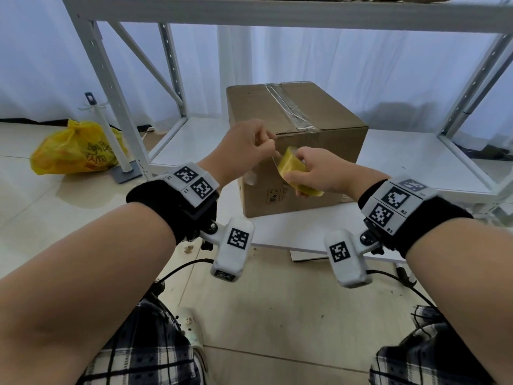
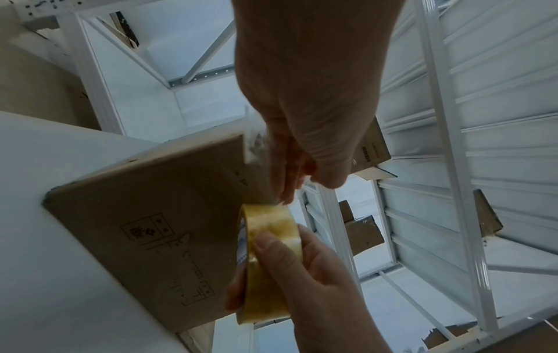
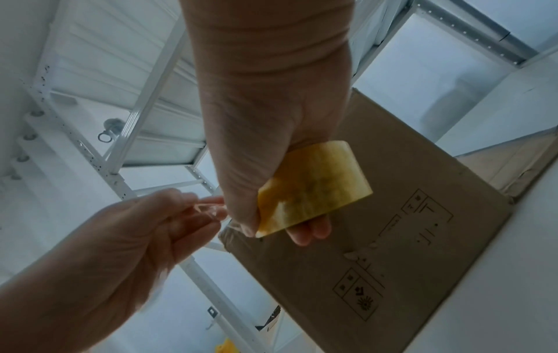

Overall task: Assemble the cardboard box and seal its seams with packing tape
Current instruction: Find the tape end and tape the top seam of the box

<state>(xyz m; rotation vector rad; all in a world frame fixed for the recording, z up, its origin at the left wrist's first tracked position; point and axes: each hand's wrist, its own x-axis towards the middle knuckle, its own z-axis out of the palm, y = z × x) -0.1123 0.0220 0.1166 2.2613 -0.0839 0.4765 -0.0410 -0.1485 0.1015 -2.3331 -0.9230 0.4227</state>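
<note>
A closed brown cardboard box (image 1: 327,118) stands on the white lower shelf, a strip of clear tape (image 1: 288,105) running along its top seam. My right hand (image 1: 313,170) grips a yellowish roll of packing tape (image 1: 294,169) in front of the box's near face. My left hand (image 1: 249,143) pinches the free end of the tape, drawn a short way off the roll near the box's top front edge. The roll (image 2: 268,253) and the box (image 2: 151,229) show in the left wrist view. In the right wrist view the roll (image 3: 314,188) sits in my right hand (image 3: 265,148) against the box (image 3: 407,215).
A white metal shelving frame (image 1: 125,79) surrounds the box, with an upper shelf overhead. A yellow plastic bag (image 1: 75,148) and a white stand on a grey base (image 1: 122,162) sit on the floor at the left. Cables trail on the tiled floor near my knees.
</note>
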